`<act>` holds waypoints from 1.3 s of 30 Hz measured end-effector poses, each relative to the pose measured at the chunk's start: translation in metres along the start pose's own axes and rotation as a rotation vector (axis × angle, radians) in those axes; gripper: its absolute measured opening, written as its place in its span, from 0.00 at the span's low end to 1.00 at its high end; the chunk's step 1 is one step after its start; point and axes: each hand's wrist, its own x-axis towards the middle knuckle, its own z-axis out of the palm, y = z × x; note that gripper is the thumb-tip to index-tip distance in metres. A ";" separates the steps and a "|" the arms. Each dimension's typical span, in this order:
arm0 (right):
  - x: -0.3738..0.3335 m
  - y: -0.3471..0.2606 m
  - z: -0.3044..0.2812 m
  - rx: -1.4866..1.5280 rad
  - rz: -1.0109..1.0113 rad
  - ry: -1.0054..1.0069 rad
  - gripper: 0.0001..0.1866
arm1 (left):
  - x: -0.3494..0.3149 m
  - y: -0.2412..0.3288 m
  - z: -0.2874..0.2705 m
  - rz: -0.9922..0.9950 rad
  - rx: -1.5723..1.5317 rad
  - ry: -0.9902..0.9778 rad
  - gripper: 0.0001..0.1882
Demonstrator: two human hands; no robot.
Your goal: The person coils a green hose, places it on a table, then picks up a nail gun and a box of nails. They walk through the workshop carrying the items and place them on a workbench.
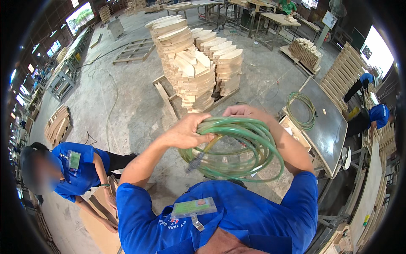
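A coil of green, see-through hose hangs in loose loops in front of my chest. My left hand is closed around the bundled loops at their left side, its thumb lying across them. Curled at the top of the coil, my right hand grips the hose from the far side; the loops partly hide it. Below my left hand dangles a yellowish hose end with a dark fitting, blurred by motion.
Tall stacks of cut wooden pieces stand on a pallet ahead. To the right, a metal-topped table bears another coiled hose. A co-worker in blue bends over boards at the left. More people work at the far right.
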 end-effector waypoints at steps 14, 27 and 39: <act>0.001 -0.003 -0.021 0.098 -0.136 -0.235 0.48 | 0.017 -0.031 0.026 -0.228 -0.558 -0.094 0.14; -0.023 0.024 -0.037 -0.400 -0.010 0.004 0.42 | 0.025 -0.040 0.081 -0.409 -0.891 -0.140 0.12; -0.123 0.062 0.010 -0.386 -0.509 1.551 0.11 | 0.055 -0.071 0.114 -0.454 -0.759 0.144 0.14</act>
